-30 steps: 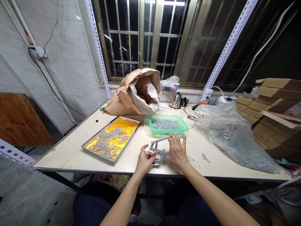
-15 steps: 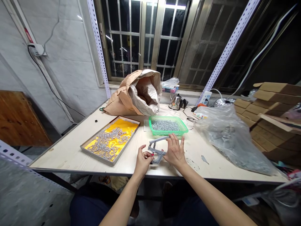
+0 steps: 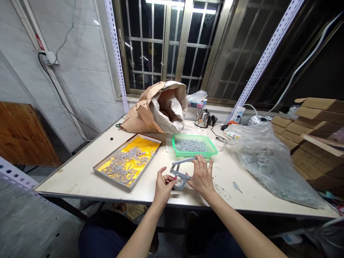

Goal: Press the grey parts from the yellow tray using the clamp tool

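My right hand (image 3: 201, 177) is wrapped around the handles of grey snap-fastener pliers (image 3: 184, 180), which have a dark coil spring and a red tip at the jaw. The handles stand apart. At the jaw end, the thumb and fingers of my left hand (image 3: 163, 189) are pinched together; what they hold is too small to make out. Just behind the pliers stands a green plastic basket (image 3: 195, 154) of small silvery metal pieces. To the left, a shallow tray (image 3: 111, 180) lined with yellow cloth carries a pile of small silvery cylindrical pieces.
A large open paper sack (image 3: 143, 114) lies at the back, near a metal kettle (image 3: 202, 119). On the right are a clear plastic bag (image 3: 263, 157) and stacked cardboard boxes (image 3: 313, 150). A small grey flat scrap (image 3: 237, 186) lies right of my hands. The table's front edge is close.
The whole view has shifted slightly down and to the right. Both hands keep nearly the same pose at the pliers, with handles still apart.
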Demonstrator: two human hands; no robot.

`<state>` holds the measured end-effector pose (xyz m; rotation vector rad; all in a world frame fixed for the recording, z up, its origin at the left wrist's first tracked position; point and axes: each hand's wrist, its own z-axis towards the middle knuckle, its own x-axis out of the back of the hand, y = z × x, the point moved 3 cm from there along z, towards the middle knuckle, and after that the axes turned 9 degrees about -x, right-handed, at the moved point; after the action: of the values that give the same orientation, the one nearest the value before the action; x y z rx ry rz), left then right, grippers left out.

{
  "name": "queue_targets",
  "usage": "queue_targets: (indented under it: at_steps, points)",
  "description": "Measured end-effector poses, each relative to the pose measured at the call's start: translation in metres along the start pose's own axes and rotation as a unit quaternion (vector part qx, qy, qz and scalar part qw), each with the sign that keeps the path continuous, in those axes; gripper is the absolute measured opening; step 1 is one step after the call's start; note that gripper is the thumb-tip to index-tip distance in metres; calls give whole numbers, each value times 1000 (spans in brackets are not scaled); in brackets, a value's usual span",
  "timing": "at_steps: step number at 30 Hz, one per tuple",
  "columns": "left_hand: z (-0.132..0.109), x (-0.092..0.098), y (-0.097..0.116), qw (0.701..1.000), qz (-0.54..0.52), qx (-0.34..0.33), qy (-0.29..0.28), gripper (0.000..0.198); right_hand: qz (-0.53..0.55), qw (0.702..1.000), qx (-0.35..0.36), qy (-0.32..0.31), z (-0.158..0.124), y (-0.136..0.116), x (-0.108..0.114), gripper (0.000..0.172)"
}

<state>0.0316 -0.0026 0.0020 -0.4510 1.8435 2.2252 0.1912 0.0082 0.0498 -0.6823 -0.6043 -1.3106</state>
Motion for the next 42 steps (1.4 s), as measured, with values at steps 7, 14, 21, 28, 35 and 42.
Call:
queue_targets:
  at_steps: [7,14,21,28,35,42]
  points:
    - [-1,0,3,1000,-9,-8,-7,67,8,1000,-3,2,0,-1,4,43]
    - [-2,0,2,1000,-16,-10,-19,69,1,1000,-10,-2,-6,1,1,47]
    - [-2,2,1,999,-31,-9,-22,70,-14,1000,9,18,-3,-1,4,45]
    - [0,7,-2,999,-31,-31,15,57,-25,999,39,-18,2,6,-2,28]
    - [6,18,14,986,138,-55,76,32,-97,970,66,-211,7,12,-26,14]
    - [16,19,12,974,222,1,39,43,-78,964,79,-242,12,3,-44,16]
